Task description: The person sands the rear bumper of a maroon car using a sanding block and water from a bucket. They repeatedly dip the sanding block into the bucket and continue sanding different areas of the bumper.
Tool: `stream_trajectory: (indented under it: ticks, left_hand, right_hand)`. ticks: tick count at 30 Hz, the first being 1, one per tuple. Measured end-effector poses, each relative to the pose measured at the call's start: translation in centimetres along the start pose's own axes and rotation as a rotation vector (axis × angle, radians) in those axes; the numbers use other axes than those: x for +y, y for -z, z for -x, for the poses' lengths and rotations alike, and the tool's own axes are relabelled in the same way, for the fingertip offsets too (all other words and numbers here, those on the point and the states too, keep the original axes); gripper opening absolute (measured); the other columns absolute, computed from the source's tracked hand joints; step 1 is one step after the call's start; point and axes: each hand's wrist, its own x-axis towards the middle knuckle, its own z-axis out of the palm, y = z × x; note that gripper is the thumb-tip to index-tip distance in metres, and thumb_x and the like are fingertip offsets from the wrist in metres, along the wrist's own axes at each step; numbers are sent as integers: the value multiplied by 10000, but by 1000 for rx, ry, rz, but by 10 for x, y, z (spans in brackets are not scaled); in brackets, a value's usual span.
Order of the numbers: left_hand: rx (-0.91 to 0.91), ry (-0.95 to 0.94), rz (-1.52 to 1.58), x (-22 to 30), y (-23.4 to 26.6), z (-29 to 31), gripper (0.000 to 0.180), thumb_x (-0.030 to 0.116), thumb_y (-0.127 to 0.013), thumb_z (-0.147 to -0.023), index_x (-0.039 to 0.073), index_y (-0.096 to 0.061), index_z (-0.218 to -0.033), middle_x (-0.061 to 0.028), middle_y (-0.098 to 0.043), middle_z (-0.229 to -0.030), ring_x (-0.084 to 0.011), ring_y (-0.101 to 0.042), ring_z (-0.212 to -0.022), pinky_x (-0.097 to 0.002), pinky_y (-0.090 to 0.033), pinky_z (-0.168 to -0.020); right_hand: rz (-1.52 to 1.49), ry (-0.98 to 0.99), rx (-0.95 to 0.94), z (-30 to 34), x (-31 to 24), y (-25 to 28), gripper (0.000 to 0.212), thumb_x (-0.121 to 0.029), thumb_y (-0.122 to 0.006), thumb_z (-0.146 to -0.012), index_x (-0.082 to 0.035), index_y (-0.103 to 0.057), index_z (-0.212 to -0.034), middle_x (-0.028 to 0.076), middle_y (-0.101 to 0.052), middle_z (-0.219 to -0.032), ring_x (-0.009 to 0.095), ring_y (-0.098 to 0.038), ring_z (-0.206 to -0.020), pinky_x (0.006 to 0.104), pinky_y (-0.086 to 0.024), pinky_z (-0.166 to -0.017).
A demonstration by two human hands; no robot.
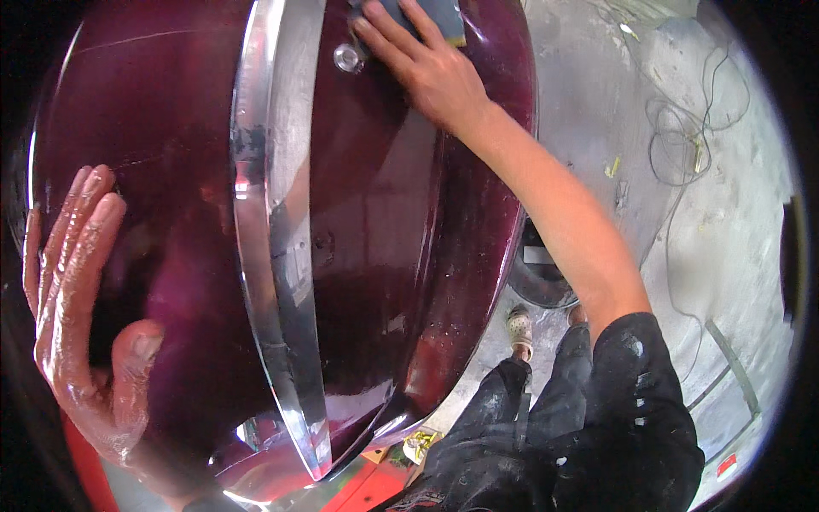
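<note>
A glossy maroon curved body panel [375,213] of a vehicle fills the left and middle of the view. A long shiny metal trim strip [290,239] runs down it and narrows to a point near the lower edge. At the top, my right hand [431,77] presses a dark grey sheet [448,19] that looks like sandpaper against the panel; its fingers lie over the sheet. Left of those fingers is a small round shiny fitting [348,58]. My left hand [81,324], wet and shiny, is open at the panel's left side, fingers and thumb apart, holding nothing.
Beyond the panel on the right is a pale, stained floor [614,102] with a looped thin cable [682,145] and a dark strip [734,367]. A dark round object [542,273] stands near my feet. Below the panel are a red surface [367,491] and crumpled yellow scraps [418,445].
</note>
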Motion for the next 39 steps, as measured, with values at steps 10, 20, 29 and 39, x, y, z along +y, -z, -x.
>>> stream_trajectory:
  ticks: [10,20,29,39]
  left_hand:
    - [-35,5,-81,2,3,-2,725,583,-496,-1004,1,-589,-1426,-202,-590,-1457,-356,-498,-1423,-546,-225,-1239]
    - [-35,-16,-99,-3,0,5,699,556,-495,-1016,-2,-586,-1428,-197,-572,-1481,-357,-498,-1422,-506,-258,-1219]
    - [-24,67,-41,8,-1,4,675,521,-462,-1027,5,-568,-1450,-199,-558,-1494,-355,-481,-1433,-521,-245,-1216]
    - [14,-20,-41,-4,-5,2,651,502,-484,-1022,9,-583,-1435,-192,-581,-1471,-346,-495,-1424,-531,-225,-1236]
  right_hand:
    - [-160,-144,101,2,0,-7,627,-56,-630,-860,-151,-534,-1473,38,-464,-1571,377,-487,-1370,406,-591,-952]
    - [-397,-328,177,-10,-78,10,510,-78,-642,-846,-128,-646,-1354,62,-577,-1472,423,-505,-1332,446,-586,-965]
    - [-494,-396,159,-8,-111,29,485,-110,-634,-846,-61,-653,-1328,125,-564,-1454,477,-503,-1284,495,-593,-921]
    - [-557,-579,72,-18,-114,50,704,-9,-773,-709,-51,-579,-1384,160,-585,-1450,478,-573,-1194,485,-540,-1018]
